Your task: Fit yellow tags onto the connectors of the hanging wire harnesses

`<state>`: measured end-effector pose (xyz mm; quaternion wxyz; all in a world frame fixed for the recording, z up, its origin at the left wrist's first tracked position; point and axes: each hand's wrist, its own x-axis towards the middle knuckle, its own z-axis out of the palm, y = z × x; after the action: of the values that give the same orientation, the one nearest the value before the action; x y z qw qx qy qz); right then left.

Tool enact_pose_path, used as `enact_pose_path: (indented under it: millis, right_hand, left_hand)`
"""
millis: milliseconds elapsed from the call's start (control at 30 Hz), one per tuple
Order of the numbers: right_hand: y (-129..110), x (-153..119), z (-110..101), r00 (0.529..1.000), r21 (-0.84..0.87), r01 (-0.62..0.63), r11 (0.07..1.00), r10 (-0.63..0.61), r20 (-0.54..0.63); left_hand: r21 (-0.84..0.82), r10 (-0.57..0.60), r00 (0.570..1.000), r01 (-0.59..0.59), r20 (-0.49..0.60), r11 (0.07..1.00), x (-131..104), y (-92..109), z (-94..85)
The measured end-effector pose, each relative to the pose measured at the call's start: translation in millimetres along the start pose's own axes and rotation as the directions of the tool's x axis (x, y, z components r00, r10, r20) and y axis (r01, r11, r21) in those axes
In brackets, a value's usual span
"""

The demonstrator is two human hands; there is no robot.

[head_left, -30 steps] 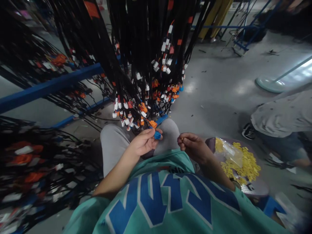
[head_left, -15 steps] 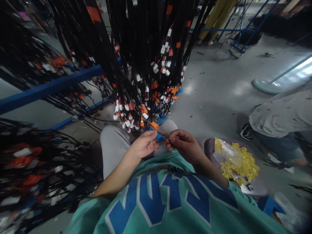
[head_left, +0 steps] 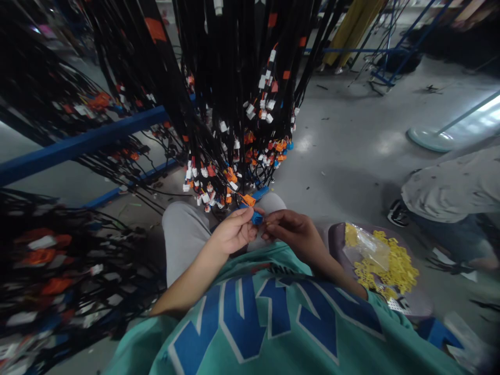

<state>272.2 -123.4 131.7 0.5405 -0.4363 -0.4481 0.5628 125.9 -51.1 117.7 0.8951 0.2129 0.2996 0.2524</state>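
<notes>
My left hand [head_left: 236, 230] is closed on a blue connector [head_left: 257, 218], which sticks out past the fingertips toward the right. An orange connector [head_left: 249, 200] lies just above that hand, at the end of the hanging wires. My right hand [head_left: 288, 228] is pinched close to the open end of the blue connector; whatever its fingertips hold is too small and hidden to name. Yellow clips [head_left: 394, 265] and a clear plastic bag [head_left: 369, 247] lie on a dark purple seat [head_left: 420, 307] at my right.
Black wire bundles [head_left: 219, 67] with white and orange connectors hang ahead of me. A blue bar [head_left: 82, 143] crosses at the left, above more harnesses [head_left: 42, 255]. A person in a light patterned garment [head_left: 449, 182] is at the right, near a round stand base [head_left: 429, 139].
My right hand has moved slightly left, closer to the blue connector. The small yellow piece that showed at its fingertips is now mostly hidden. My left hand keeps its grip.
</notes>
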Motion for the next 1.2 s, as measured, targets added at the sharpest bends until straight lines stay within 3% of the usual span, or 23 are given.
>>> enact_pose_path:
  millis: [267,500,600,800,967,1067,1200]
  right_hand:
    - [0.0,0.6,1.8,0.987,-0.102,0.116,0.988,-0.126,-0.098]
    - [-4.2,-1.3,4.2,0.993,-0.161,0.068,0.985,-0.082,-0.080]
    - [-5.2,-2.8,5.5,0.989,-0.228,0.095,0.969,-0.119,-0.093]
    - [-1.8,-1.8,5.6,0.937,-0.573,0.235,0.785,-0.339,-0.080]
    - [1.6,1.0,5.1,0.872,-0.682,0.352,0.642,-0.489,-0.010]
    - [3.0,1.4,5.9,0.872,-0.669,0.351,0.655,-0.489,-0.021]
    - [6.3,1.7,7.0,0.902,-0.576,0.307,0.757,-0.424,-0.076]
  left_hand:
    - [-0.006,0.014,1.000,-0.014,0.015,1.000,0.6,0.3,1.8]
    - [-0.001,0.019,1.000,-0.019,-0.004,1.000,1.6,-0.6,1.1]
    - [0.000,0.017,1.000,-0.017,-0.021,1.000,1.9,-1.0,2.8]
    - [-0.009,0.013,0.996,-0.014,-0.085,1.000,1.0,-1.2,11.0]
    - [-0.007,0.025,0.993,-0.026,-0.118,1.000,0.9,-2.1,15.7]
    - [-0.001,0.038,0.992,-0.038,-0.123,0.999,1.7,-3.5,15.9]
    - [-0.007,0.049,0.991,-0.050,-0.123,0.999,3.4,-5.5,14.1]
